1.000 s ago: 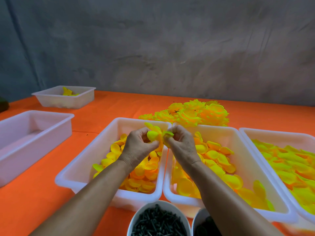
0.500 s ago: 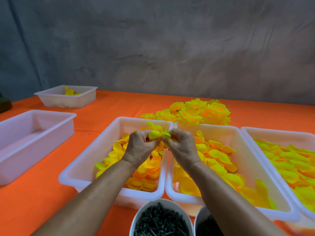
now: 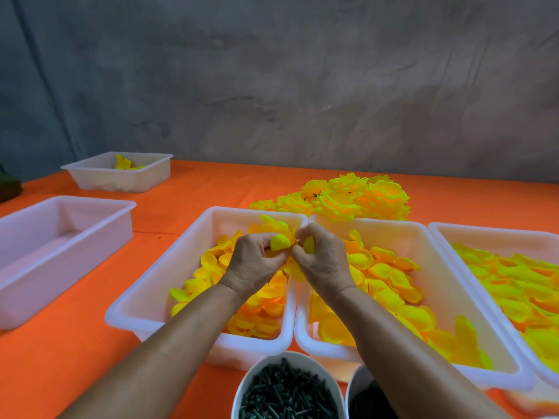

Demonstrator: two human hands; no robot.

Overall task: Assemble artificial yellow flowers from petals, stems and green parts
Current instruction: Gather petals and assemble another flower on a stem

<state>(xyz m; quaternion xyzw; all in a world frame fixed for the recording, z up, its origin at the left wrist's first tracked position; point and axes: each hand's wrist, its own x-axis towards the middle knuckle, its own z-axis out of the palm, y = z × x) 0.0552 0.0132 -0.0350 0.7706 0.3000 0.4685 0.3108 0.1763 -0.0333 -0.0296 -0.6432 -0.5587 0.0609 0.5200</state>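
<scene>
The left hand (image 3: 257, 263) and right hand (image 3: 322, 261) meet above the touching rims of two white trays (image 3: 151, 297) full of loose petals (image 3: 390, 273). Each hand's curled fingers pinch part of a small yellow flower piece (image 3: 279, 241) held between them, just above the petals. Its cupped face tilts up and away from the person; no long axis shows. Finished flowers (image 3: 348, 196) lie piled just behind the trays. A bowl of dark stems (image 3: 287, 391) sits at the near edge under the forearms. Bare orange table (image 3: 211, 182) stretches left and beyond, toward two more trays.
</scene>
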